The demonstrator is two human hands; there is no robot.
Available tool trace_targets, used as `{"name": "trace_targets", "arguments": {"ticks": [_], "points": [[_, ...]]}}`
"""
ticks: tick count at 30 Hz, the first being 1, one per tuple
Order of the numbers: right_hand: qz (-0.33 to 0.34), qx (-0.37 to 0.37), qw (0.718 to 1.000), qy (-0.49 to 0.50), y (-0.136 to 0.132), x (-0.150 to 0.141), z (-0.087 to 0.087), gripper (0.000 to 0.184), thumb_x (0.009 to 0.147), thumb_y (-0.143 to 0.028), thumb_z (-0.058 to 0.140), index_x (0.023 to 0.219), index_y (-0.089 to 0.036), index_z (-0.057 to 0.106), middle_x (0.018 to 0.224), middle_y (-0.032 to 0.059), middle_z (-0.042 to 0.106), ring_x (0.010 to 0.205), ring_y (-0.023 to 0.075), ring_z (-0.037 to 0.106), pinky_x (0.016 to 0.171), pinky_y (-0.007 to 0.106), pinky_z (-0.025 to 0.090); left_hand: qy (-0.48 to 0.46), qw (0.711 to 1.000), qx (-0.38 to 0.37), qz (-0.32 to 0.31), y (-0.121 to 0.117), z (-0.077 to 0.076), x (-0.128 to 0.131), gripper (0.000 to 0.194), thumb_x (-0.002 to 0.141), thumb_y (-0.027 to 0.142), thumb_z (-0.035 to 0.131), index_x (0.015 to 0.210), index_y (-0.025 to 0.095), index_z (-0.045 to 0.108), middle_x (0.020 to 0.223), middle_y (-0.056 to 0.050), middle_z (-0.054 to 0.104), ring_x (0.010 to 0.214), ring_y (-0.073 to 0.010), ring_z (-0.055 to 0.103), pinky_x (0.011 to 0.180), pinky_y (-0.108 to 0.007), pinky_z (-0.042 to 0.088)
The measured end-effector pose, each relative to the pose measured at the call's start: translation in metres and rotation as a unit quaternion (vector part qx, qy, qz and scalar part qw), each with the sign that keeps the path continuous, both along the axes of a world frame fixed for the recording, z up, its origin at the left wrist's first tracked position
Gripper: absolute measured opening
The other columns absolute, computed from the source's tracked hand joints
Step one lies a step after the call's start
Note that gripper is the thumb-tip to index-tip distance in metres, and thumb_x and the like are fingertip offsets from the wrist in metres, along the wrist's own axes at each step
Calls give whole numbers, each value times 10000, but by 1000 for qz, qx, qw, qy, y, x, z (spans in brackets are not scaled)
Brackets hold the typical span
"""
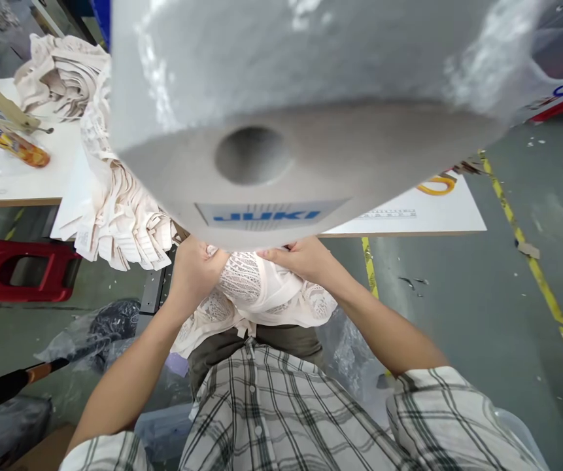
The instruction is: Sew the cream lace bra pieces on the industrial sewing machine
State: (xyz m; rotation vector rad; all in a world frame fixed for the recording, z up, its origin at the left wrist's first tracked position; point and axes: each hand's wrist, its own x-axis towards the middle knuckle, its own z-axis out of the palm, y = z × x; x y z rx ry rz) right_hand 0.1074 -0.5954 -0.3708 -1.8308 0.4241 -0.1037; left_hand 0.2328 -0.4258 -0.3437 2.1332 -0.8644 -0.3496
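Below the head of a sewing machine [266, 216] marked JUKI, a cream lace bra [242, 278] is held up between my two hands. My left hand [197, 271] is closed on its left side, thumb toward the lace. At the other side my right hand [305, 258] pinches the fabric, thumb laid along the upper edge. More of the lace and a small bow hang down over my lap. The machine head hides the fingertips in part, and the needle area is out of sight.
Stacked cream bra pieces [124, 212] drape over the table edge at left, with another pile [65, 75] behind. A drink bottle [11, 140] lies on the left table. Yellow-handled scissors [437, 185] rest at right. A red stool [21, 269] stands at left.
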Motion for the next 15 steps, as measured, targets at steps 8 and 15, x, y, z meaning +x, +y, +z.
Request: {"name": "trace_targets", "arguments": {"ticks": [8,15], "points": [[-7,17,999,-31,-2,-10,-17,552,855,-602,610,581,-199,352,601,-45,334,575,88,317,547,252,226,23,998,-33,48,25,-25,-1,157,921,330,577,988,187,579,947,-51,665,914,-185,654,790,-278,504],[-12,55,998,-25,-4,-29,-23,531,880,-589,613,598,-198,390,572,-51,375,555,93,350,540,244,252,3,995,-96,12,70,-94,-45,729,932,563,564,1523,215,317,1567,-186,369,1462,-307,377,1183,-477,358]]}}
